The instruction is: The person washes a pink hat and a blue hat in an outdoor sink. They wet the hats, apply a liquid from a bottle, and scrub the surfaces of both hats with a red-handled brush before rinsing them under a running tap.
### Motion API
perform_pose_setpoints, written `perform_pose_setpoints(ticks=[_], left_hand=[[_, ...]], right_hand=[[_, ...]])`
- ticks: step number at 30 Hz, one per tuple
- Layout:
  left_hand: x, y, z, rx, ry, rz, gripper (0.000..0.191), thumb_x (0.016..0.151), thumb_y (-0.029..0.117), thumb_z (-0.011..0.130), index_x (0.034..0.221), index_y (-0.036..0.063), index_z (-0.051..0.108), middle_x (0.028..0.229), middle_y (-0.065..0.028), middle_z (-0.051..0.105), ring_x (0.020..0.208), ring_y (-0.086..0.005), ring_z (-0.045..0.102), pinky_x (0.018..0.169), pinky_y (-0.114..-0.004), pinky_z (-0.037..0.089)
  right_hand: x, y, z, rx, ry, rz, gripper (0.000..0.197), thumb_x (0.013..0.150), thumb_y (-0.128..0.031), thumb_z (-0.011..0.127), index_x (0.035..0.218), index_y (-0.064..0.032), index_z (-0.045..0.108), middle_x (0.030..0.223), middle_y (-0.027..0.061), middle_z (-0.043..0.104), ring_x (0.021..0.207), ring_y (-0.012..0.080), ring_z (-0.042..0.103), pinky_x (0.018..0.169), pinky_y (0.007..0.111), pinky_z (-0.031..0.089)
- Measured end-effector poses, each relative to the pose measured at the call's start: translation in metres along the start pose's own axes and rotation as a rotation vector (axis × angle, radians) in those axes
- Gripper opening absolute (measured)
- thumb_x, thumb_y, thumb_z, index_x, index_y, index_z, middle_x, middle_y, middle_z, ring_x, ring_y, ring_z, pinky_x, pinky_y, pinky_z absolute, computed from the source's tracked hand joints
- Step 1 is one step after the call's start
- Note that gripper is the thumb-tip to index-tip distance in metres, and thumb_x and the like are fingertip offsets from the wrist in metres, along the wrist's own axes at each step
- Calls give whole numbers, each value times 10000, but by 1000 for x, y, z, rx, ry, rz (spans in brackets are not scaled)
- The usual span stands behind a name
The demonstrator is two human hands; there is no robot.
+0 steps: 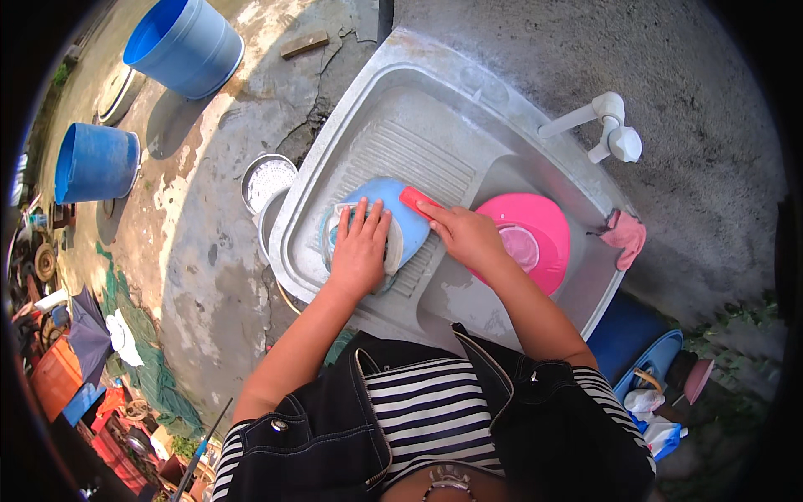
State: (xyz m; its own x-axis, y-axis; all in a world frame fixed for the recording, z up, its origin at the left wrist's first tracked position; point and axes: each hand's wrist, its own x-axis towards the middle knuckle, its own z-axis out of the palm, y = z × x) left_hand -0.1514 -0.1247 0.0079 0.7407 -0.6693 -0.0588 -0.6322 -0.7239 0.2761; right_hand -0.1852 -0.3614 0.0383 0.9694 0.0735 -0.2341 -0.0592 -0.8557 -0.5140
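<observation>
A light blue item with a curved brim (411, 219), seemingly a cap, lies on the ribbed drainboard of the sink (408, 150). My left hand (361, 245) rests flat on its grey and white part with fingers spread. In my right hand (464, 232) is a red brush or block (417, 202), touching the blue surface; its underside is hidden. Right of that hand, a bright pink brimmed item (546, 232) with a pale pink round patch sits in the sink basin, partly behind my right forearm.
A white plastic tap (611, 128) stands over the sink's far rim. A pink cloth (624, 238) hangs at the right corner. Metal pans (270, 182) stand beside the left rim. Blue barrels (188, 50) stand on the concrete at upper left, and another (627, 332) is at lower right.
</observation>
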Motion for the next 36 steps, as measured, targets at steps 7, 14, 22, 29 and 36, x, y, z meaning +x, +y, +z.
perform_pose_setpoints(ticks=[7,14,22,29,36], left_hand=[[4,-20,5,-254,14,102,712,738,66,605,1438,32,479,1540,-211,395,1474,-435,279,1209,-592,185],[3,-21,2,-288,54,75,715,719,116,644,1420,55,519,1534,-174,421,1477,-384,303,1226,-547,190],[0,-23,10,-298,32,63,713,723,139,648,1419,56,518,1523,-173,433,1471,-380,312,1229,-541,190],[2,-15,11,-284,51,80,697,732,155,642,1415,64,535,1525,-160,445,1478,-350,314,1238,-514,183],[2,-24,5,-275,38,59,651,758,166,663,1394,69,563,1536,-153,437,1481,-329,316,1234,-499,197]], right_hand=[[57,-30,39,-158,123,33,417,961,-274,612,1368,-362,592,826,115,673,745,320,680,629,453,533],[9,-28,32,-174,42,25,387,949,-236,587,1333,-271,622,778,135,685,708,338,696,601,465,536],[43,-55,45,-154,89,6,401,940,-225,586,1341,-239,613,795,142,693,736,330,705,620,458,547],[62,-46,58,-171,133,50,420,972,-309,582,1392,-295,576,761,160,682,674,357,685,579,478,526],[16,-55,42,-206,-14,172,435,991,-305,555,1425,-272,538,797,164,692,714,361,701,618,486,540]])
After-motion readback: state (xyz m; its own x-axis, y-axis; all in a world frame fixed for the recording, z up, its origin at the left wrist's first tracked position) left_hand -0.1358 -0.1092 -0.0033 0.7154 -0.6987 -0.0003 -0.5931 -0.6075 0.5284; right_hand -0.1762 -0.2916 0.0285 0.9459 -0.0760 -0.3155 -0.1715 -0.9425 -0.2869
